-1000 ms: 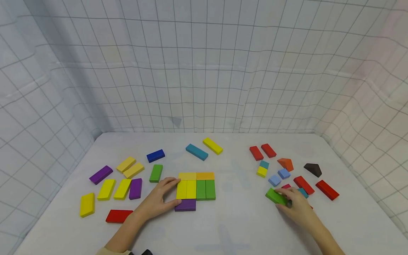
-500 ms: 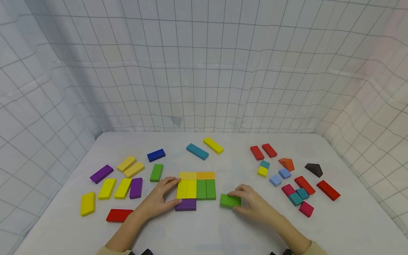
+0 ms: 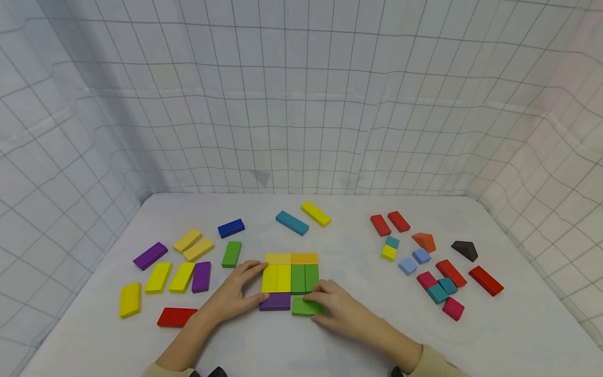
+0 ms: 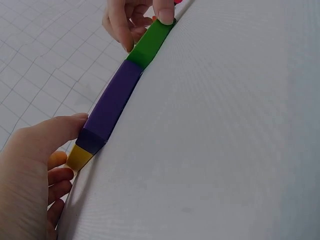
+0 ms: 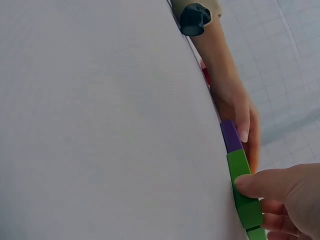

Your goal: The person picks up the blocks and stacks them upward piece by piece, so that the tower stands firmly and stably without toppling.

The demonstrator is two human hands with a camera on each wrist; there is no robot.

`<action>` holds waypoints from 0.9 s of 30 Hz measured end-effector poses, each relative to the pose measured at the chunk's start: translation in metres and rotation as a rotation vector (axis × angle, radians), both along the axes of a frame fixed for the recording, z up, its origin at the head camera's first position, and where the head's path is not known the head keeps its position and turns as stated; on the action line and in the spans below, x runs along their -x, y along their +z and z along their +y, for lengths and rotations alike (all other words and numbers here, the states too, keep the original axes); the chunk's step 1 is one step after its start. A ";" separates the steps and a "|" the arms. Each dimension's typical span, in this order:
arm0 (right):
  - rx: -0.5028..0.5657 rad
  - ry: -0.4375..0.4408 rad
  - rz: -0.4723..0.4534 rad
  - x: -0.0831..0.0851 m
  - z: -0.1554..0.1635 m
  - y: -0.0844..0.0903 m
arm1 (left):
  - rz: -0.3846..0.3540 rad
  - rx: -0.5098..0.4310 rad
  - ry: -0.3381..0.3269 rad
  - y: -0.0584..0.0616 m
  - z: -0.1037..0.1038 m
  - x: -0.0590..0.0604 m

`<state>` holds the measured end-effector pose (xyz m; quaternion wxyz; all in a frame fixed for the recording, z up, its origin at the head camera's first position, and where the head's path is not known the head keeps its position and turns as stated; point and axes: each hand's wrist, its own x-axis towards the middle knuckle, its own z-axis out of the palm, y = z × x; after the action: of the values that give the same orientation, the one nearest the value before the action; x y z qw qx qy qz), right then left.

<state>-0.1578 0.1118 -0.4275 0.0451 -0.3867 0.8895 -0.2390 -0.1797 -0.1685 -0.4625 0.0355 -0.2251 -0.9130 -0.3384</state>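
The right hand (image 3: 341, 311) pinches a green block (image 3: 301, 308) between thumb and fingers. That block lies flat on the white table (image 3: 367, 356), its left end right up by the right end of a purple block (image 3: 275, 302); whether the two touch, I cannot tell. It sits just below a pair of upright green blocks (image 3: 298, 278), slightly nearer the person than the purple block.

The left hand (image 3: 231, 293) is spread, thumb and forefinger apart, resting along the left edge of the laid-out blocks: the thumb touches the purple block's left end and the forefinger reaches the upper corner of two yellow blocks (image 3: 270, 278) standing side by side. Along the top of this group run a pale yellow block (image 3: 278, 258) and an orange block (image 3: 304, 258).

Left of the left hand lie a red block (image 3: 175, 317), partly hidden by the forearm, and a small green block (image 3: 231, 254). Well to the right are pink cubes (image 3: 454, 309) and teal cubes (image 3: 438, 294)
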 end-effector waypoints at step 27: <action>0.058 -0.188 0.156 0.005 -0.010 -0.014 | 0.006 -0.004 -0.003 0.000 0.000 0.000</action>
<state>-0.1630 0.1020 -0.4417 -0.0580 -0.3203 0.9154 -0.2367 -0.1799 -0.1683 -0.4626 0.0384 -0.2273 -0.9119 -0.3396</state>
